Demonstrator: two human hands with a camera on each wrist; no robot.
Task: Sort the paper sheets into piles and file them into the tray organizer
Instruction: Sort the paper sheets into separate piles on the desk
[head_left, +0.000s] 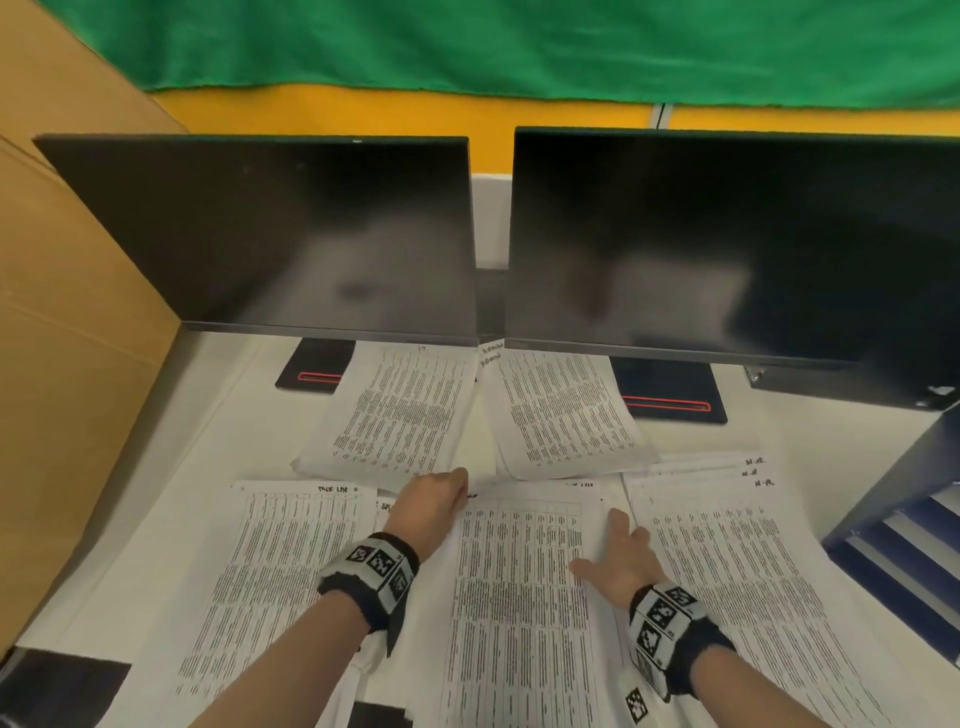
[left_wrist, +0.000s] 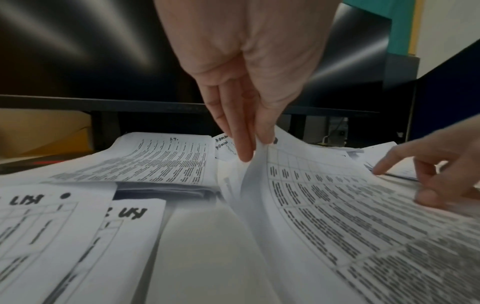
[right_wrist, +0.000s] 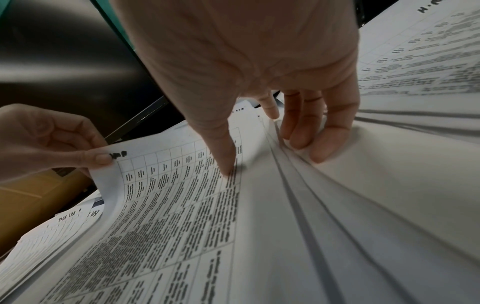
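Note:
Several piles of printed sheets cover the white desk. In the near middle lies a pile of table sheets (head_left: 514, 597). My left hand (head_left: 461, 482) pinches the top left corner of its top sheet (left_wrist: 324, 195) between thumb and fingers and lifts that corner (right_wrist: 122, 162) off the pile. My right hand (head_left: 613, 540) lies on the right side of the same pile, with the thumb (right_wrist: 226, 162) pressing the top sheet and the other fingers (right_wrist: 322, 144) on the sheets beneath its edge. The dark blue tray organizer (head_left: 893, 519) stands at the right edge, beyond both hands.
Two more piles (head_left: 400, 410) (head_left: 561, 410) lie under the two dark monitors (head_left: 291, 234) (head_left: 727, 244). A pile headed in marker (head_left: 275, 561) is at near left, another (head_left: 727, 561) at near right. A cardboard wall (head_left: 67, 312) bounds the left side.

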